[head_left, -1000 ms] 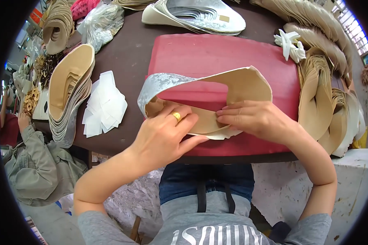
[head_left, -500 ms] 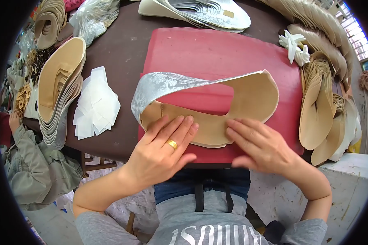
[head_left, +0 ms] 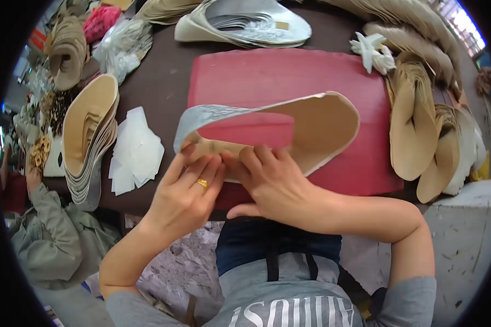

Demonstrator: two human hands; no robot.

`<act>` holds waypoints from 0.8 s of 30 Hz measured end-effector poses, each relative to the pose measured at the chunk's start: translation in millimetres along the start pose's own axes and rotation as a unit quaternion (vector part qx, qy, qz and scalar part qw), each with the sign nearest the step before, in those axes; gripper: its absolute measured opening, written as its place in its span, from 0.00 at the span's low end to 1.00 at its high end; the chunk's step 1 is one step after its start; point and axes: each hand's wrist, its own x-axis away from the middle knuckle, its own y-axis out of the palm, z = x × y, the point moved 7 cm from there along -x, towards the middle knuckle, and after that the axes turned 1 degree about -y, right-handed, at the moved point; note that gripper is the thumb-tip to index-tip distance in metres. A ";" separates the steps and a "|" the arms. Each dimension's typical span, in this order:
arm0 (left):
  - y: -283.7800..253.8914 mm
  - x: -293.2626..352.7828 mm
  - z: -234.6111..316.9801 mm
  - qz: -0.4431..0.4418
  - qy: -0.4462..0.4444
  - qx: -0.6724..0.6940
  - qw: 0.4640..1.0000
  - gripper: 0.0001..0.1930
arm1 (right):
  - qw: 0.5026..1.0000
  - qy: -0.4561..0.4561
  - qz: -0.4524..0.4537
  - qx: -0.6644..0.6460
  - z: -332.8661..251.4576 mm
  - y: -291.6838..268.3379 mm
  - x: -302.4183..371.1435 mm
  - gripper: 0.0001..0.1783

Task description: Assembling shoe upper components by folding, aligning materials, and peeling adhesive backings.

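Note:
A shoe upper [head_left: 330,122], joined into a loop, stands on the red mat [head_left: 245,71] in front of me. Its outside is silver-grey patterned fabric and its lining is tan. At its near left side, my left hand [head_left: 185,185] has its fingers closed over the wall, with a gold ring on one finger. Close beside it, the bent fingers of my right hand [head_left: 281,182] press on the near wall, while the right thumb sticks out below. The fingertips of both hands almost meet, and they hide the part of the edge beneath them.
Left of the mat lie white paper pieces [head_left: 136,152] and a stack of shoe uppers [head_left: 87,163]. Another stack [head_left: 193,24] stands at the back. Tan pieces [head_left: 412,125] and small white pieces [head_left: 372,52] are at the right. A co-worker's sleeve [head_left: 54,218] shows at far left.
My right hand has moved left along the near wall, up against my left hand. The fingers of both hands, flat on the lining before, are now bent. The whole view has shifted slightly.

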 end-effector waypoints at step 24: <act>-34.0 -11.1 72.2 0.109 0.015 -0.045 0.993 0.12 | 0.949 -0.131 0.095 0.270 -34.1 -79.6 76.1 0.17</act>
